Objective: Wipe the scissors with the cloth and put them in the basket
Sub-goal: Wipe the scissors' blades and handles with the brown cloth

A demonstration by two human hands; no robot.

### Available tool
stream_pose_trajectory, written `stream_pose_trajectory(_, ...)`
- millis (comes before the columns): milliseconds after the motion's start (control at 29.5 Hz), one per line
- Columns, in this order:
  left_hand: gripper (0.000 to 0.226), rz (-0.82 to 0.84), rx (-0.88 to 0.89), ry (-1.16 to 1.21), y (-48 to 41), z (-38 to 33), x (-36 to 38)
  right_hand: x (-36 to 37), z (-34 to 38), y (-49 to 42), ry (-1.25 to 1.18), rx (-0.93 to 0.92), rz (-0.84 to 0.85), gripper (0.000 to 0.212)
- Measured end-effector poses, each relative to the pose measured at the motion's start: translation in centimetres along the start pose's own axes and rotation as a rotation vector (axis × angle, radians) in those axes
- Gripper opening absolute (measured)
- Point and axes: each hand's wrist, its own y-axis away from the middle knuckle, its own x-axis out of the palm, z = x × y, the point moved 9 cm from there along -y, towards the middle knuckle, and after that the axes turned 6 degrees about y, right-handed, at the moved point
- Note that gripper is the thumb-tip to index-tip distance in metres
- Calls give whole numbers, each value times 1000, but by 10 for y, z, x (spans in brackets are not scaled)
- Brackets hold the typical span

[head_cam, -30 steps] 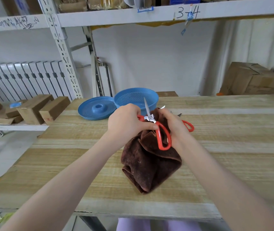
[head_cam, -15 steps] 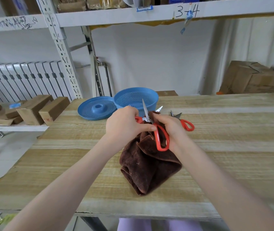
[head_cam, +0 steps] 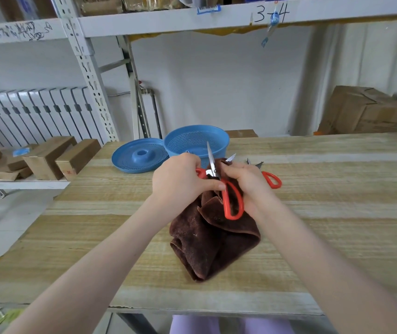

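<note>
The left fingers (head_cam: 193, 165) are curled round one red handle of the scissors (head_cam: 211, 162), and the thumb lies along toward the pivot. The right fingers (head_cam: 231, 168) are bent over a fold of the brown cloth (head_cam: 207, 244) and pinch it against one blade. The scissors are spread open. One bare blade stands nearly upright in front of the basket, and only the tip of the other pokes out of the cloth to the right. The second red handle loop hangs down between the two hands, against the cloth.

The left hand (head_cam: 178, 180) and the right hand (head_cam: 246, 182) hold the scissors up over the middle of the wooden table (head_cam: 337, 213). The rest of the cloth hangs down from them in loose folds, and its lower end rests on the tabletop.

Just behind the hands stands the round blue basket (head_cam: 187, 141). Whether anything is in it cannot be told. Its blue lid (head_cam: 132, 162) lies flat, touching its left side. A second pair of red-handled scissors (head_cam: 266, 175) lies on the table just right of the right hand, blades apart and pointing away.

To the left, brown boxes (head_cam: 48, 157) sit on a low shelf in front of a white radiator (head_cam: 36, 112). A large cardboard box (head_cam: 361, 112) stands at the far right, and a metal shelf (head_cam: 168, 22) runs overhead.
</note>
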Motion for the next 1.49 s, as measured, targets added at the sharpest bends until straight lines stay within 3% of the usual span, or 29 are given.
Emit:
stream_pose_trajectory(136,65,-9,9,-20,1,-1,-1,-7,0,2,69,-29,-82,30)
stream_pose_trajectory(238,66,-10,6,-14,1,-1,-2,-3,-2,3,-11,-13,-68,36)
stream_pose_trajectory(373,66,-15,-5,-8,0,-1,-5,1,3,0,-115,12,-50,24)
stream_pose_trajectory(543,64,-1,1,-21,2,-2,-1,-5,1,0,77,-36,-99,57)
stream_pose_trajectory(679,65,12,0,-30,2,-2,0,-9,1,3,18,-28,-134,26)
stream_pose_trajectory(781,68,2,12,-3,0,-5,-2,-5,5,2,-100,-20,-60,12)
stream_pose_trajectory(950,70,1,8,64,-1,-3,-6,-5,11,3,-73,-54,26,21)
stream_pose_trajectory(1120,66,-30,28,-24,3,-9,-5,-11,11,4,-69,-38,-143,20)
stream_pose_trajectory(1290,69,-17,30,-39,0,-10,-5,-14,10,4,-60,-147,-215,25)
stream_pose_trajectory(1493,69,-18,16,-32,-1,-3,-7,-8,6,5,20,-143,-68,29)
